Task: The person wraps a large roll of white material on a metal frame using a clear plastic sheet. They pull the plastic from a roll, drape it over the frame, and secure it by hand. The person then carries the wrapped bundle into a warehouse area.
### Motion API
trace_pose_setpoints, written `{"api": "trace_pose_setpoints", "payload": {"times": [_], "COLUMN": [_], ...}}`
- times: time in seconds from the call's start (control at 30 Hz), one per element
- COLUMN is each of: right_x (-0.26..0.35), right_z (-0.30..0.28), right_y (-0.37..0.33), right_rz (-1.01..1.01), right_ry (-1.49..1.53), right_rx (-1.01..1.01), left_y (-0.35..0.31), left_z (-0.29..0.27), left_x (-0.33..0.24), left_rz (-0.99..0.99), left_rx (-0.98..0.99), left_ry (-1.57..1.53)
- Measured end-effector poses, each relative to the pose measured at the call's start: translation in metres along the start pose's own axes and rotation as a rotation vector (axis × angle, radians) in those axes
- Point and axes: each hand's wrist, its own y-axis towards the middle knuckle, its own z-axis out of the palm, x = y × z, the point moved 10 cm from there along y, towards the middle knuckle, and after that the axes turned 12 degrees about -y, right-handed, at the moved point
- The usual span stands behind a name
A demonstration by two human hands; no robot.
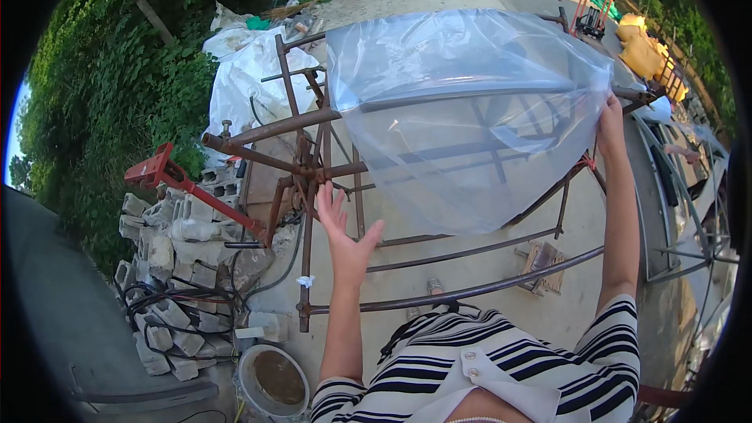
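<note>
A large clear plastic bag (pixel 462 110) hangs over the top bar of a rusty metal pipe frame (pixel 313 164). My right hand (pixel 609 127) grips the bag's right edge near the end of that top bar. My left hand (pixel 345 231) is raised with fingers spread, holding nothing, just below and left of the bag's lower left edge, close to the frame's upright post. My striped sleeves show at the bottom of the picture.
A pile of grey concrete blocks (pixel 168 266) with black cables lies at the left, next to a red metal bracket (pixel 160 171). A white bucket (pixel 272 380) stands below. A white sack (pixel 243 70) sits behind the frame. Green bushes (pixel 110 94) fill the left side. Yellow bags (pixel 641 51) lie far right.
</note>
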Motion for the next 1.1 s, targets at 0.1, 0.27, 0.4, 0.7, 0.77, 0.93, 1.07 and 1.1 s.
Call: {"api": "trace_pose_setpoints", "payload": {"times": [0.1, 0.27, 0.4, 0.7, 0.77, 0.93, 1.07, 1.1], "right_x": [0.003, -0.017, -0.076, 0.091, 0.048, 0.008, -0.002, -0.015], "right_z": [0.015, 0.03, 0.051, 0.036, 0.047, 0.064, 0.068, 0.063], "right_y": [-0.013, -0.095, -0.146, -0.089, -0.119, -0.211, -0.27, -0.287], "right_rz": [0.029, 0.044, 0.228, 0.025, 0.122, 0.476, 0.47, 0.396], "right_ry": [0.123, -0.248, -0.252, 0.463, 0.378, 0.889, 1.043, 0.916], "right_rx": [0.128, 0.436, 0.742, 0.377, 0.534, 0.496, 0.548, 0.539], "left_y": [0.057, 0.068, 0.064, 0.13, 0.087, -0.008, -0.072, -0.085], "left_z": [0.028, 0.025, 0.016, 0.033, 0.036, -0.001, -0.034, -0.037], "left_x": [0.012, 0.031, 0.007, -0.132, -0.077, 0.033, 0.07, 0.083], "left_rz": [0.144, -0.248, -0.226, -0.166, -0.314, -0.55, -0.664, -0.688], "left_rx": [-0.017, 0.164, 0.338, 0.343, 0.488, 0.383, 0.269, 0.274], "left_ry": [0.309, -0.557, -0.326, -0.876, -0.69, -0.416, -0.422, -0.361]}}
